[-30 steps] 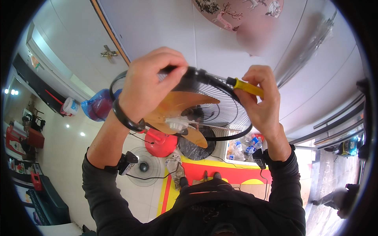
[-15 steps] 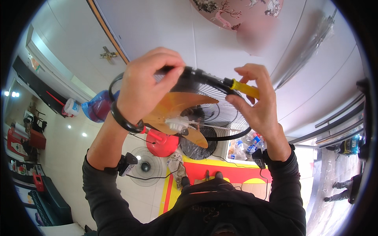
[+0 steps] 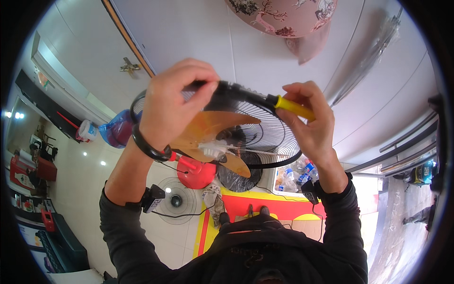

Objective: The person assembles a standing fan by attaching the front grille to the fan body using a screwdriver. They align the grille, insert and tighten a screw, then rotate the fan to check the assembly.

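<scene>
A fan (image 3: 213, 119) with amber, see-through blades stands in front of me, its black wire guard (image 3: 272, 142) open toward me. My left hand (image 3: 177, 92) is closed, thumb and fingers pinching the black rim band (image 3: 231, 90) at the top of the guard. My right hand (image 3: 314, 123) grips a screwdriver (image 3: 295, 108) by its yellow handle, the black collar pointing at the rim. Its tip cannot be told apart from the dark band. At the fan's hub is a white centre piece (image 3: 213, 150).
A red round base (image 3: 201, 176) stands below the fan. On the tiled floor lies a round wire grille (image 3: 176, 217). A box of plastic bottles (image 3: 288, 182) is at the right, beside a black bag-covered round thing (image 3: 243, 182). A pink patterned hat (image 3: 283, 21) hangs on the wall.
My right fingers have closed more tightly round the yellow handle, which has tipped slightly. The left hand has barely moved.
</scene>
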A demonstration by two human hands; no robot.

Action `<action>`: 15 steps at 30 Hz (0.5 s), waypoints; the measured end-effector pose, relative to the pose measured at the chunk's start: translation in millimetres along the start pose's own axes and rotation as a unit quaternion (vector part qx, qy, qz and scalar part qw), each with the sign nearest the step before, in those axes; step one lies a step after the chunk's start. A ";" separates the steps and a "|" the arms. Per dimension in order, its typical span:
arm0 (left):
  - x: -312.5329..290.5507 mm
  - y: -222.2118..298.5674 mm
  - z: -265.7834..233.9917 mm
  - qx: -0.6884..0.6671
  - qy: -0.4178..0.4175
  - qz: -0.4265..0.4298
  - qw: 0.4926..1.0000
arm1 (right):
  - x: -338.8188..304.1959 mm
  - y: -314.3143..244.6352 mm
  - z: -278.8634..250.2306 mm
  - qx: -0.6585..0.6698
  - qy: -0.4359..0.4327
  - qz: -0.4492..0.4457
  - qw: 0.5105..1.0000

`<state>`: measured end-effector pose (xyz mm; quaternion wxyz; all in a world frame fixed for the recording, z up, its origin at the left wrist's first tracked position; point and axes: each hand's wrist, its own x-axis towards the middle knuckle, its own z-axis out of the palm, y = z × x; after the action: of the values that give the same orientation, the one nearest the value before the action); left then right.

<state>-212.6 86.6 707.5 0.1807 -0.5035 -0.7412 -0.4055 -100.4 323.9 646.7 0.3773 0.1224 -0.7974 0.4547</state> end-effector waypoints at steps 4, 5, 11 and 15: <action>0.3 0.0 0.2 0.001 0.001 -0.002 1.000 | -2.3 -0.9 -0.8 -0.001 -0.007 0.040 0.999; 0.5 -0.1 0.2 0.002 0.000 -0.001 1.000 | -0.5 0.0 -1.2 -0.023 -0.015 0.017 0.999; 0.5 0.7 -0.6 0.006 -0.004 -0.003 1.000 | 3.3 1.5 -2.0 -0.009 -0.014 -0.033 0.999; 0.5 1.4 -0.3 -0.006 -0.003 -0.016 1.000 | -1.3 3.9 1.8 0.020 0.008 -0.003 1.000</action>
<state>-211.6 86.9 708.6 0.1685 -0.4937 -0.7473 -0.4116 -102.5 324.4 642.8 0.3825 0.1283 -0.7847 0.4707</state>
